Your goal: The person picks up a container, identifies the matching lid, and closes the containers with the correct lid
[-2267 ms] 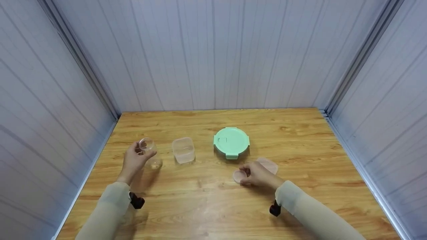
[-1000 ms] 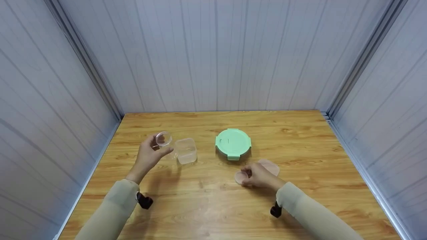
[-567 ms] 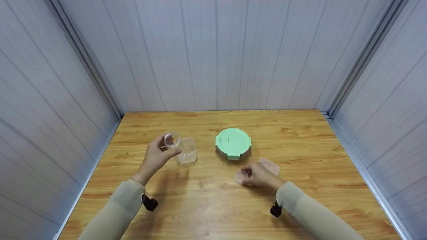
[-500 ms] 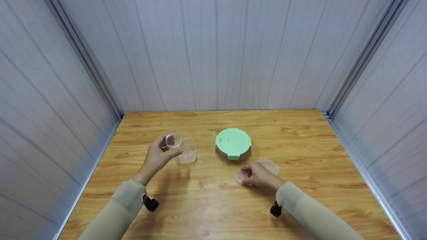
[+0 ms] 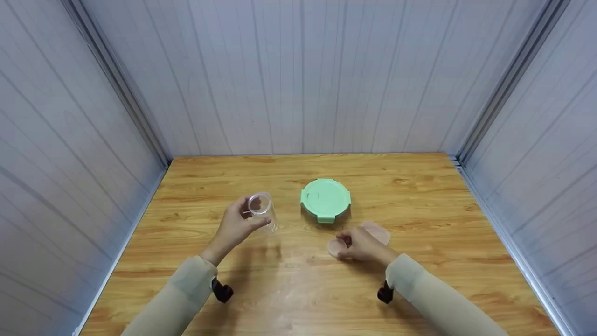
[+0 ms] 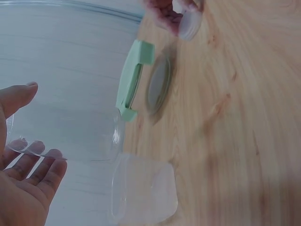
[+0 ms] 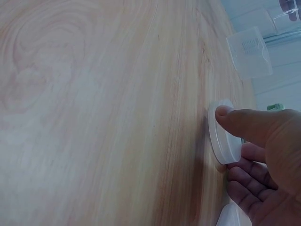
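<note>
My left hand grips a clear cylindrical jar, its thumb on the near side and fingers on the far side. The jar is raised off the table with its mouth upward. In the left wrist view, a translucent square container stands on the table beyond the jar's base; in the head view it is hard to make out behind the jar. My right hand pinches a small round white lid, low at the tabletop, thumb on top. A pale square lid lies beside that hand, partly covered by it.
A round container with a mint-green clip lid stands between the two hands, farther back on the wooden table. Pale panel walls enclose the table at the back and both sides.
My left hand has carried the jar rightward from the left part of the table, past the front of the square container. My right hand has stayed on the round lid.
</note>
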Tool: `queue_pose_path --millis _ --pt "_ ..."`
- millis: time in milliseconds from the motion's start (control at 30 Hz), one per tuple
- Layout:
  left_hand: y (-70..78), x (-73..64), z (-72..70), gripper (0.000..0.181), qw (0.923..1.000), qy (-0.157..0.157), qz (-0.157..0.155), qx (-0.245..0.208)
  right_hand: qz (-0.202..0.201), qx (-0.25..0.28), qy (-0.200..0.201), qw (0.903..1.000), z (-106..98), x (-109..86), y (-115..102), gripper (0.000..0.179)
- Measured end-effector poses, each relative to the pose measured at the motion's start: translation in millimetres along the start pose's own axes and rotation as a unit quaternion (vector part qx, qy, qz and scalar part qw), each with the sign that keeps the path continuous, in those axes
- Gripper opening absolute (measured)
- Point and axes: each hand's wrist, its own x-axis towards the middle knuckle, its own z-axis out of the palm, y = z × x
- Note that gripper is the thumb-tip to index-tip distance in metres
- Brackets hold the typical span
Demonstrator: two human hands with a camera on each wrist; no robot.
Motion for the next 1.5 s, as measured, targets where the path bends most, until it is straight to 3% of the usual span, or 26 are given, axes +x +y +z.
queue_pose_path --millis 167,800,1000,1500 --pt "-3.1 -2.7 9.0 0.069 0.9999 -0.008 0.010 -0.007 -0.006 -0.005 0.000 1.0000 0 -0.3 0 0.056" --pt "-19.9 -12.2 43.1 0.056 0.9975 -0.064 0.026 -0.014 0.024 0.012 -0.003 0.9996 -1 1.3 -5 0.054" --pt "-23.8 -16.2 55.9 0.054 0.9973 -0.069 0.022 0.006 0.017 0.000 -0.009 0.9998 -2 2.6 -3 0.053" --pt "-29.4 -20.5 83.5 0.060 0.9925 -0.121 0.019 -0.005 0.025 0.009 -0.003 0.9997 0 3.2 -2 0.051"
